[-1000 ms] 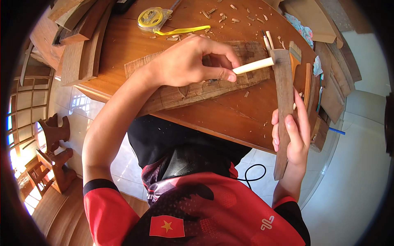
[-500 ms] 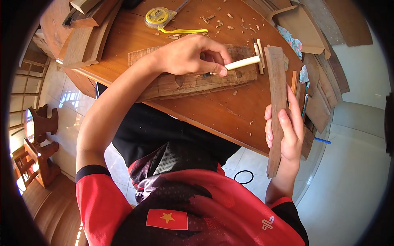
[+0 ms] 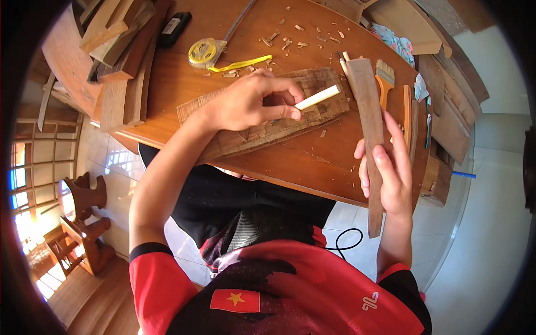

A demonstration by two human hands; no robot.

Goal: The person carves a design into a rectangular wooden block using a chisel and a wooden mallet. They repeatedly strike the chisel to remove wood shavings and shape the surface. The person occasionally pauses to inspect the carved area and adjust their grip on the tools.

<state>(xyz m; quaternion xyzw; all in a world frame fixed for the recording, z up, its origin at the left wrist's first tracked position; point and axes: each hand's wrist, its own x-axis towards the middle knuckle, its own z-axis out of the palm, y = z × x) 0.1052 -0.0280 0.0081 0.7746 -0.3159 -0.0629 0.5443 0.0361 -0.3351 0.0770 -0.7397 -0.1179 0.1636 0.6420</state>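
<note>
My left hand [image 3: 254, 100] is closed around a pale round wooden stick [image 3: 318, 97], its fingertips pinching it. The far end of the stick points right, and the rest is hidden in my hand. Beneath that hand lies a rough, thick wooden board [image 3: 240, 139] on the brown table. My right hand [image 3: 391, 173] grips a long, narrow strip of brown wood [image 3: 365, 111], thumb on its face and fingers round the other side. The strip stands nearly lengthwise in view, reaching past the table's near edge.
A yellow tape measure [image 3: 205, 53] lies partly drawn out on the table [image 3: 312, 162], near scattered wood chips [image 3: 287, 42]. Stacked wood pieces [image 3: 125, 61] fill the left corner, beside a black box-like object [image 3: 175, 29]. A brush [image 3: 384, 81] and pale sticks sit behind the strip.
The whole view has shifted, showing more of the left side. My left hand has drawn the stick slightly left over the board. My right hand keeps its grip on the strip.
</note>
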